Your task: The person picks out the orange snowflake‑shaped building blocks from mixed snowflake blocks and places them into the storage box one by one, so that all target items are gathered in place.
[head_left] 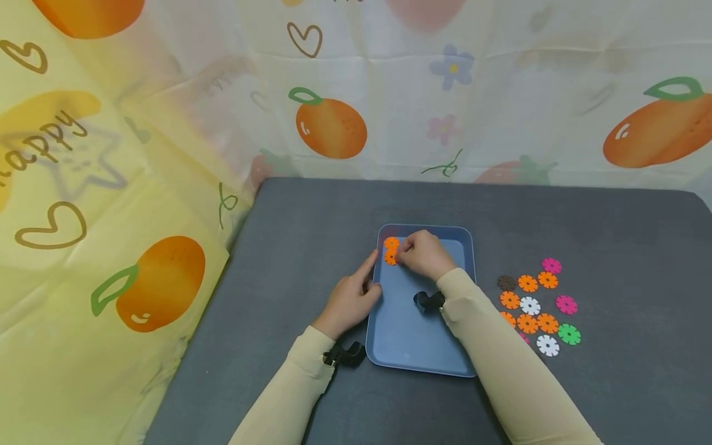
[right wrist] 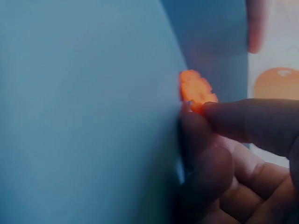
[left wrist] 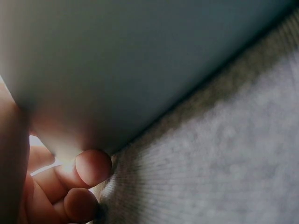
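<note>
My right hand (head_left: 427,253) is over the upper part of a blue tray (head_left: 411,334), its thumb and index finger pinching the edge of an orange notched disc (right wrist: 195,88). In the head view, two orange discs (head_left: 391,243) lie one above the other by the tray's upper left side, next to those fingertips. My left hand (head_left: 349,301) holds the tray's left rim, index finger stretched along it and thumb over the edge. In the left wrist view, curled fingers (left wrist: 92,167) rest low against the tray's outer wall.
Right of the tray, several loose notched discs in orange (head_left: 528,283), pink (head_left: 566,305), white (head_left: 547,345), green (head_left: 569,334) and dark brown (head_left: 506,283) lie on the grey table (head_left: 628,259). My right sleeve (head_left: 500,352) partly covers some. A printed curtain (head_left: 389,80) hangs behind the table.
</note>
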{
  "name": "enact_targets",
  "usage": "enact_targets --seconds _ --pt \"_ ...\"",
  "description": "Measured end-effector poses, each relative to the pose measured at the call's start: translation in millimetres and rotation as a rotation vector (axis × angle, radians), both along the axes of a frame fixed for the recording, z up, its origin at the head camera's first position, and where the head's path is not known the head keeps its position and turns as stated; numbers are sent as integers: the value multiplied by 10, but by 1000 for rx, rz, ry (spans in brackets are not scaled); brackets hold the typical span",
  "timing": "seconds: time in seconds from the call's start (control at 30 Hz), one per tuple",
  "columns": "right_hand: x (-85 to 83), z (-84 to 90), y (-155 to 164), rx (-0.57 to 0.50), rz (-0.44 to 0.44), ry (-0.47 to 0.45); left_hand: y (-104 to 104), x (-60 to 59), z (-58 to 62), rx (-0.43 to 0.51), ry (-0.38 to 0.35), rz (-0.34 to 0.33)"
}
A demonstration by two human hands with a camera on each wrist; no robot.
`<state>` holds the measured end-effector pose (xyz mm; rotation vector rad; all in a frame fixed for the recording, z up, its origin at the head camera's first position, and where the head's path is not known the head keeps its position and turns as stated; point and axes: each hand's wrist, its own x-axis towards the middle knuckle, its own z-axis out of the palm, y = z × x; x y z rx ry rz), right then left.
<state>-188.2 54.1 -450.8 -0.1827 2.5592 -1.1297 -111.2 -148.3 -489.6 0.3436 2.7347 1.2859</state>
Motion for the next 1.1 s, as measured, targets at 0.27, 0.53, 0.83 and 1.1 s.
enact_targets --seconds 0.27,0.53,0.83,1.1 --pt "16 -56 -18 22 -26 12 24 22 25 -8 -15 2" --pt "8 -69 -47 68 -42 40 18 20 27 -3 -17 10" --pt "12 -78 -28 79 -51 47 38 8 15 -22 -7 -5" --pt "2 -89 -48 75 -37 64 13 19 20 -22 -7 5"
